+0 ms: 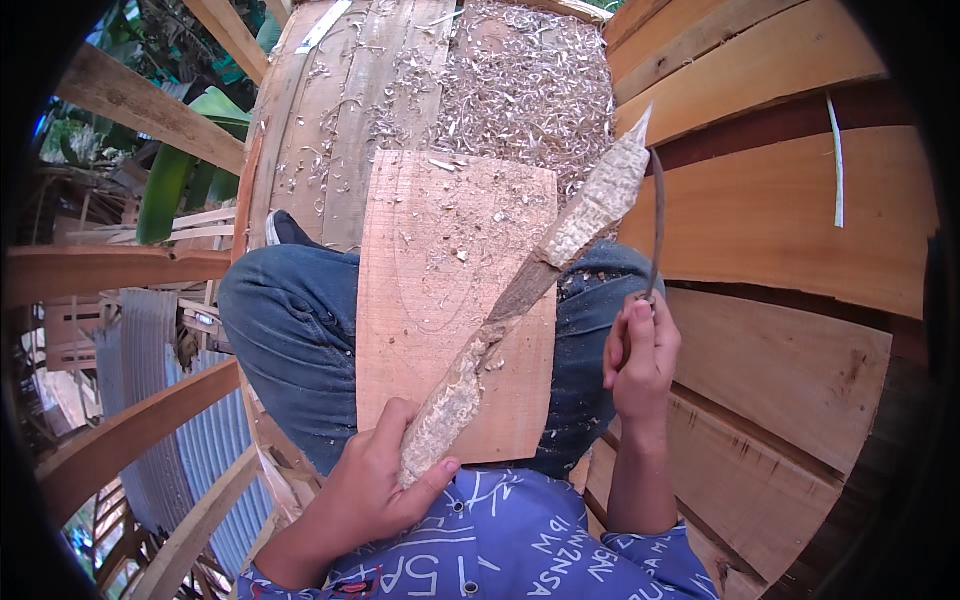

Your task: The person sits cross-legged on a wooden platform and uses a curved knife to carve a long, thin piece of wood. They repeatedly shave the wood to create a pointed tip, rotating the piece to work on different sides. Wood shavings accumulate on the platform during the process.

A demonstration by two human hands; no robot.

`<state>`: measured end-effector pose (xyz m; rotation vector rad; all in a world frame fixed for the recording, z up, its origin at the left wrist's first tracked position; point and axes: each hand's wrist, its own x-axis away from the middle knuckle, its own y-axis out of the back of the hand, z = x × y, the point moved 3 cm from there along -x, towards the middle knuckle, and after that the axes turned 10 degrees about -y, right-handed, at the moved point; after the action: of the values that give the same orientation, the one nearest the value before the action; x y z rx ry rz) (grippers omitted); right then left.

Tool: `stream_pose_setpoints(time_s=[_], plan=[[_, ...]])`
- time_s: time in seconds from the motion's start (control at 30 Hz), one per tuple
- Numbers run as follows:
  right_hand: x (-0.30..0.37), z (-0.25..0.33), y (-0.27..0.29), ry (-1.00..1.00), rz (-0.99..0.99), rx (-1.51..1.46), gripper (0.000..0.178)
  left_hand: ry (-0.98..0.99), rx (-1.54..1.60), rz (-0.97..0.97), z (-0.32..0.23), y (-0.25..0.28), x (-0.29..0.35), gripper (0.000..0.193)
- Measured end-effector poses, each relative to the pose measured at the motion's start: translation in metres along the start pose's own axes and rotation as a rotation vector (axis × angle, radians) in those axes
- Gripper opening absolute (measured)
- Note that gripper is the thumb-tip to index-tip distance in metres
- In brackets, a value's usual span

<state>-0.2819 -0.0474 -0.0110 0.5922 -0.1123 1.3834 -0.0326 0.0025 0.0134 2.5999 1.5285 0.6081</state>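
My left hand (383, 478) is wrapped round the near end of a long wooden stick (522, 292), partly stripped of bark. The stick slants up to the right across a flat board (455, 230) on my lap, and its far end is whittled to a pale point. Bark still covers its middle, while both end parts look rough and shaved. In my right hand (643, 355) a knife (657, 220) with a thin, dark, curved blade stands upright. The blade's tip is close beside the stick's pointed end; whether they touch I cannot tell. My fingers hide the knife's handle.
Curled wood shavings (530, 85) cover the plank floor (345, 150) ahead. A plank wall (770, 190) rises on the right, with a pale strip (836, 160) against it. Wooden rails (120, 265) run along the left, with corrugated metal sheets (215, 450) beyond.
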Motion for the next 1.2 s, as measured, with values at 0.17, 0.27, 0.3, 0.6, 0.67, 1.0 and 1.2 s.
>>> stream_pose_setpoints(time_s=[0.17, 0.27, 0.3, 0.6, 0.67, 1.0, 1.2], plan=[[0.021, -0.004, -0.024, 0.22, 0.16, 0.228, 0.019, 0.002, -0.031, -0.017, 0.002, 0.002, -0.004, 0.041], [-0.005, -0.005, -0.012, 0.131, 0.065, 0.163, 0.02, 0.01, -0.041, -0.077, 0.008, 0.002, -0.008, 0.041], [-0.001, -0.009, -0.015, 0.101, 0.056, 0.164, 0.02, 0.0, -0.043, -0.09, 0.01, 0.0, -0.01, 0.042], [-0.01, -0.023, -0.011, -0.097, -0.129, -0.252, 0.024, -0.029, -0.067, -0.055, 0.016, 0.001, -0.006, 0.04], [0.002, -0.013, -0.011, 0.23, -0.141, 0.094, 0.026, -0.039, -0.052, -0.048, 0.015, 0.002, -0.003, 0.039], [-0.018, -0.017, -0.017, -0.1, -0.007, -0.579, 0.024, -0.089, -0.055, -0.132, 0.018, 0.005, -0.003, 0.045], [0.003, -0.009, -0.06, -0.062, 0.203, -0.575, 0.029, -0.024, -0.286, 0.082, 0.001, -0.002, -0.021, 0.05]])
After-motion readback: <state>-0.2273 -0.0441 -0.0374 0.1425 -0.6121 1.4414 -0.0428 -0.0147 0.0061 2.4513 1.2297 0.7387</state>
